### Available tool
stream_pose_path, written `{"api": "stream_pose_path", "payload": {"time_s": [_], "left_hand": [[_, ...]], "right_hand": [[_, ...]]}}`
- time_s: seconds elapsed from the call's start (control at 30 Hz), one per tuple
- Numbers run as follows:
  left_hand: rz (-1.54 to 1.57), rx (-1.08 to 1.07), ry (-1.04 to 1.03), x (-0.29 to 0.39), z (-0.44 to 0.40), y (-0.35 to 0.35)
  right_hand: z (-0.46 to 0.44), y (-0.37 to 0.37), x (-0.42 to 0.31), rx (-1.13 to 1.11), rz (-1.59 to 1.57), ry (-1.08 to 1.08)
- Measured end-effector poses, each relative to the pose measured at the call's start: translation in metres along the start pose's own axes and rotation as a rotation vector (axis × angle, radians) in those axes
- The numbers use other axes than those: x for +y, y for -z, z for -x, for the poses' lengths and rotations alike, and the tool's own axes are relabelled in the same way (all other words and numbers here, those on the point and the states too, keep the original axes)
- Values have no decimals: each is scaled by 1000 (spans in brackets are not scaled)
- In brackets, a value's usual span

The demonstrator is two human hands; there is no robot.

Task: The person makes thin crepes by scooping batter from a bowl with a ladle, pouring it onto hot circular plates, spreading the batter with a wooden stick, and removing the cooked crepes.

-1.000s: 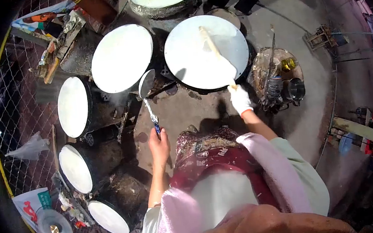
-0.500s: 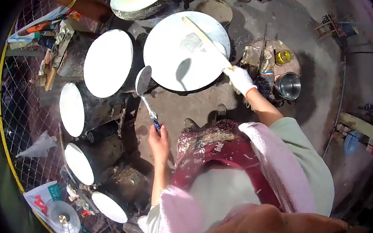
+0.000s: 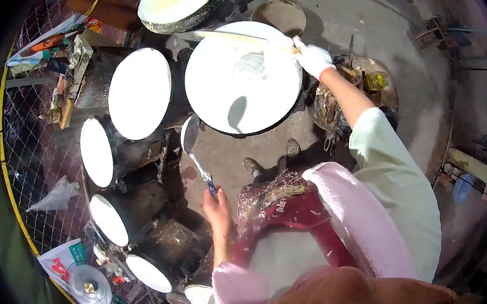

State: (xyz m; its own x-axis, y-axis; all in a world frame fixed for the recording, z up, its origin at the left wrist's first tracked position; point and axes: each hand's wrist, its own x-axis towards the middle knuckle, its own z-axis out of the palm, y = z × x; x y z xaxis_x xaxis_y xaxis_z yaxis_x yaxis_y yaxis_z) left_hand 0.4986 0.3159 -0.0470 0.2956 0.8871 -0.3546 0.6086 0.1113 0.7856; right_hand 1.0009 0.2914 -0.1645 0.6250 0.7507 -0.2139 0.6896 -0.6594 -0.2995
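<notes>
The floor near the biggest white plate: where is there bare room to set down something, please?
Bare floor lies between the big white plate and the shoes; another patch lies right of the round stand. Crowded: the stand's top, and the left side, where smaller plates line the wire fence.

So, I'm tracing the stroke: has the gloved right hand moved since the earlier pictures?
Yes: against the large griddle, the gloved right hand has moved forward, from its lower-right edge to its upper-right side.

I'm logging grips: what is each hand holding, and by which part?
The left hand holds a ladle by its blue handle; the gloved right hand holds a long wooden spreader by its near end.
</notes>
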Motion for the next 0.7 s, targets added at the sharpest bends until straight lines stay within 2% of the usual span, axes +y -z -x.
{"api": "stream_pose_path", "payload": {"time_s": [0.03, 0.1, 0.13, 0.2, 0.23, 0.27, 0.3, 0.33, 0.4, 0.47, 0.57, 0.6, 0.67, 0.7], "left_hand": [[-34, 5, 14, -1, 2, 2], [-24, 3, 73, 5, 3, 2], [-42, 18, 77, 13, 4, 1], [-67, 47, 79, 26, 2, -3], [-66, 42, -14, 17, -3, -4], [-66, 39, -108, 0, -11, -5], [-68, 38, -198, -9, -15, -6], [-39, 22, -172, -5, -16, -8], [20, -15, -121, 9, -20, -14], [68, -58, -114, 21, -23, -21], [141, -129, -44, 41, -22, -27], [127, -113, -48, 39, -20, -27], [100, -77, -56, 35, -19, -27], [94, -65, -57, 32, -18, -26]], "right_hand": [[-32, -25, 6, 32, -48, 17], [-35, -23, -16, 2, -93, 71], [8, 9, -53, -62, -93, 105], [70, 13, -65, -20, -434, 257], [100, 9, -64, -4, -622, 325], [120, -19, -48, 72, -787, 271], [150, 6, -52, 88, -984, 93], [166, -21, -27, 171, -928, -85], [193, -87, 7, 90, -1428, -323], [226, -30, -31, -299, -1533, -573], [229, -14, -37, -396, -1456, -442], [225, -15, -35, -218, -1356, -346], [210, -34, -6, -73, -1476, -378], [213, -37, 8, -183, -1470, -395]]}}
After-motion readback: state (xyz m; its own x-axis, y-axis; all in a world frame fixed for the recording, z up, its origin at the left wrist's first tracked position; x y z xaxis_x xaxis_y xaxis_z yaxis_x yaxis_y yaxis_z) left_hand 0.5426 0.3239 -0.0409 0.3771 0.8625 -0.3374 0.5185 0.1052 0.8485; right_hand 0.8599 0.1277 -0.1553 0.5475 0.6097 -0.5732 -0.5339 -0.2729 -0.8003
